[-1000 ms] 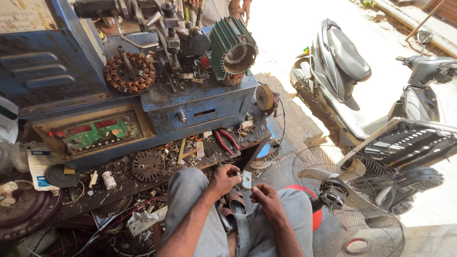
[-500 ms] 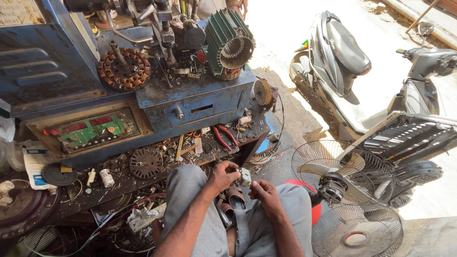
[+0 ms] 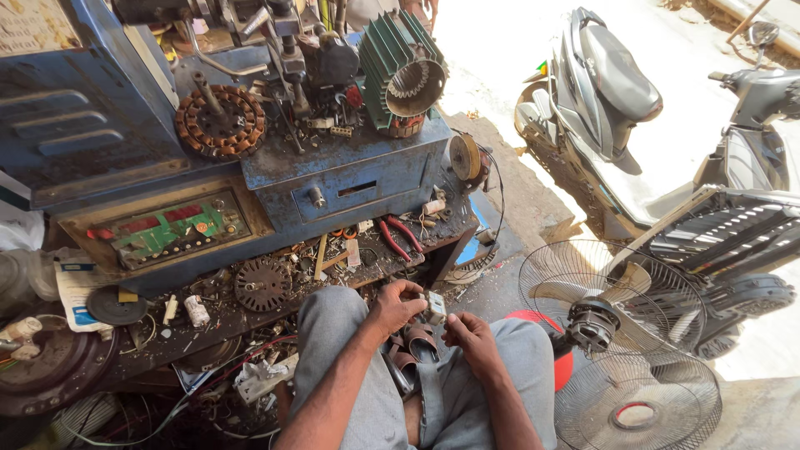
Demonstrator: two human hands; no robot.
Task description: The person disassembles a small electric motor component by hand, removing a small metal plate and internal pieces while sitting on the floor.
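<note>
I sit with my knees up in grey trousers before a cluttered blue workbench. My left hand pinches a small pale boxy part above my lap. My right hand hovers just right of that part with its fingers curled, touching or almost touching it. Between my thighs rests a dark rounded metal piece with brownish bands. What the right fingers grip, if anything, is hidden.
Red-handled pliers, a toothed disc, a copper-wound stator, a green finned motor housing and a green circuit board crowd the bench. A fan with wire guard stands at right, a parked scooter behind it.
The view shifted slightly as my head moved. Both hands stay over my lap, the left still on the small pale part, the right fingers drawn a little closer.
</note>
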